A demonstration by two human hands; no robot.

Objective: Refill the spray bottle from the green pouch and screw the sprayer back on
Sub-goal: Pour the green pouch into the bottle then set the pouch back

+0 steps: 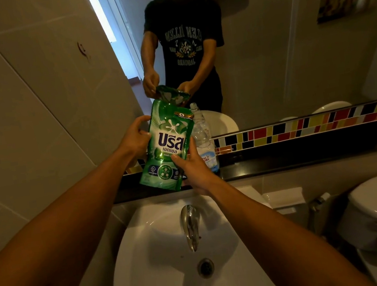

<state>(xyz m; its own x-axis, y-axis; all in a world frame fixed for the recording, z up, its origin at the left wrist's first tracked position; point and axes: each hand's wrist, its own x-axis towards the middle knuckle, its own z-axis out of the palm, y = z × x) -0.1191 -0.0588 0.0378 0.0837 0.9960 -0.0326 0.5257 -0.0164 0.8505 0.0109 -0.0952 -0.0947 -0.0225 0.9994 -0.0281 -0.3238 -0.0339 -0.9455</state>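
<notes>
The green pouch (167,145) is held upright over the dark ledge (281,158) behind the sink (168,279), with its long axis near vertical and leaning slightly to the right at the top. The left hand (134,138) has its grip closed on the pouch's upper left edge; the right hand (192,169) has its grip closed on the lower right corner. Both hold the pouch and nothing else.

The clear bottle (202,136) stands on the ledge just behind and to the right of the pouch, with its neck open and no sprayer fitted. The pouch's right edge overlaps it in this view; contact cannot be confirmed. The sprayer itself is not visible.

Judgement: the bottle mouth lies up and to the right of both grips, near the pouch's top right corner. The right hand is nearer the bottle. Whether the pouch is opened cannot be told.

Open room exists above the sink and along the ledge to the right. The mirror (291,55) stands close behind the bottle, and the tiled wall (32,104) bounds the left. The tap (190,225) sits below the hands.
</notes>
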